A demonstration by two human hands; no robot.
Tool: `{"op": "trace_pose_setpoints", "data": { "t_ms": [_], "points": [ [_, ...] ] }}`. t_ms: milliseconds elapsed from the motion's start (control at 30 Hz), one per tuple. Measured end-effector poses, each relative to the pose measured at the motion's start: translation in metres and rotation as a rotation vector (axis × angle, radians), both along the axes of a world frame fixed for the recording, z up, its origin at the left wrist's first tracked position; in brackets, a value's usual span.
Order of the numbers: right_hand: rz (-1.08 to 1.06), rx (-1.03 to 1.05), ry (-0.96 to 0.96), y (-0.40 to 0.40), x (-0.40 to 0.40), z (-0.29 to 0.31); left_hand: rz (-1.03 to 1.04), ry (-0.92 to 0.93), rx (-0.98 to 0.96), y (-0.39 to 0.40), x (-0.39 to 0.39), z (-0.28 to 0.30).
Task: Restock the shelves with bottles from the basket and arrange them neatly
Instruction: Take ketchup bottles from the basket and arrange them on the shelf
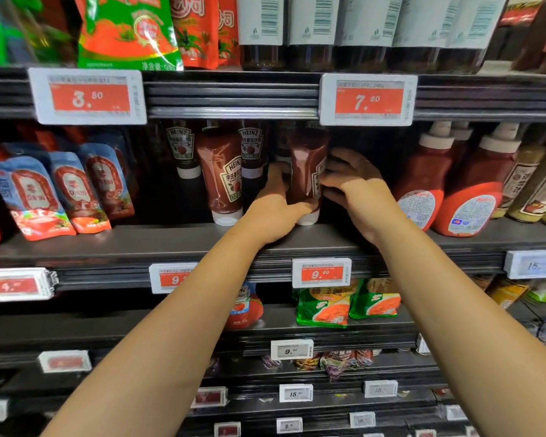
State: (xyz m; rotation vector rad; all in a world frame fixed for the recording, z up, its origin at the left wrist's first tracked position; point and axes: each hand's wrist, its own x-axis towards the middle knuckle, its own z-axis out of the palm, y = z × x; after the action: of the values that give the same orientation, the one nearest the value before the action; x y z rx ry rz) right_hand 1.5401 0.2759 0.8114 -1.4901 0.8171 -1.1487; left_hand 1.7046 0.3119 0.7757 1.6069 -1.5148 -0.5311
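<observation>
A dark red upside-down Heinz ketchup bottle (306,171) stands on its white cap on the middle shelf (171,241). My left hand (273,209) wraps its lower left side and my right hand (353,187) presses its right side. A second Heinz ketchup bottle (223,181) stands just to the left, near the shelf front. Two more Heinz bottles (183,149) stand behind in the dark back of the shelf. No basket is in view.
Blue tomato sauce pouches (54,193) lean at the left. Red squeeze bottles with white caps (467,190) stand at the right. Price tags (320,272) hang on the shelf edges. Dark bottles fill the upper shelf (360,33); green pouches (325,305) lie below.
</observation>
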Motion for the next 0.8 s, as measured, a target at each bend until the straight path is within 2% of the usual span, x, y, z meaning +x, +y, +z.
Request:
{"op": "trace_pose_setpoints", "data": {
  "t_ms": [133, 467, 667, 800],
  "points": [
    [0.003, -0.004, 0.149, -0.017, 0.005, 0.007, -0.044, 0.019, -0.07, 0.0, 0.0, 0.0],
    [-0.041, -0.09, 0.215, -0.02, 0.009, -0.014, -0.004, 0.038, -0.069, -0.008, 0.002, -0.003],
    [-0.147, -0.151, 0.387, -0.036, 0.022, -0.006, 0.107, -0.113, -0.018, -0.027, -0.009, 0.012],
    [-0.195, -0.153, 0.443, -0.055, 0.033, -0.003, 0.105, -0.084, -0.035, -0.046, -0.011, 0.017]
  ]
}}
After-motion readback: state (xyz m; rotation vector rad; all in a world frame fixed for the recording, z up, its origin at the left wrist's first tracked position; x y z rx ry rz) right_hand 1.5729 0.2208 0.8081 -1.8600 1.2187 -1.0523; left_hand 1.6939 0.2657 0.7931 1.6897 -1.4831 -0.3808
